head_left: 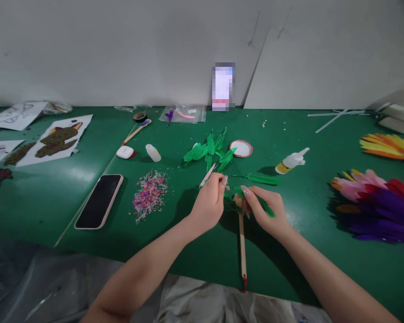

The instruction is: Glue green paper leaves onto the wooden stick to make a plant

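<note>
My right hand [268, 208] pinches a green feather [266, 207] between thumb and fingers, its tip sticking out beneath the palm. Close by, my left hand [209, 202] has thumb and forefinger pressed together; what lies between them is too small to make out. A slim pink pointed tool [208, 175] shows behind the left hand, and whether that hand grips it is unclear. Below the right fingertips lies a wooden-handled brush [242, 246] with a red cord at its end; its head is partly hidden. Another green feather [261, 179] lies just beyond the right hand.
Farther back are a green feather pile [210, 146], a white lid [241, 148] and a glue bottle [287, 163]. Leftward lie colourful bits [150, 194], a small white bottle [153, 153] and a phone [99, 202]. Purple feathers [384, 213] lie right. A lit phone [223, 87] leans on the wall.
</note>
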The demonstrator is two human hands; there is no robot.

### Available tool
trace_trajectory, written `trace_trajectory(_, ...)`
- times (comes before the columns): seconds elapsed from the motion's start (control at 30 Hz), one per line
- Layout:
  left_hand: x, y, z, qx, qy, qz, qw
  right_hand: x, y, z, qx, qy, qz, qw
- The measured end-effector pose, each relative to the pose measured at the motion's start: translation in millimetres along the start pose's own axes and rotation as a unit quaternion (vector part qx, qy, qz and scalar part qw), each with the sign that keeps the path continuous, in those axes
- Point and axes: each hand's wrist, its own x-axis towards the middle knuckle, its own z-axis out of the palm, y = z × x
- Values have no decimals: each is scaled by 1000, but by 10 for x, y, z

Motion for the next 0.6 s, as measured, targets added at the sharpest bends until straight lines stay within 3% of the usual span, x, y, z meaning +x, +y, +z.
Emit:
trace_trajectory(0.27, 13, -62, 15, -49, 0, 9, 999, 5, -19, 1, 2, 7, 7, 1000)
trace_trajectory(0.6, 22, 62, -29, -85, -2, -7, 996, 18, -26, -11, 19, 22, 27, 999)
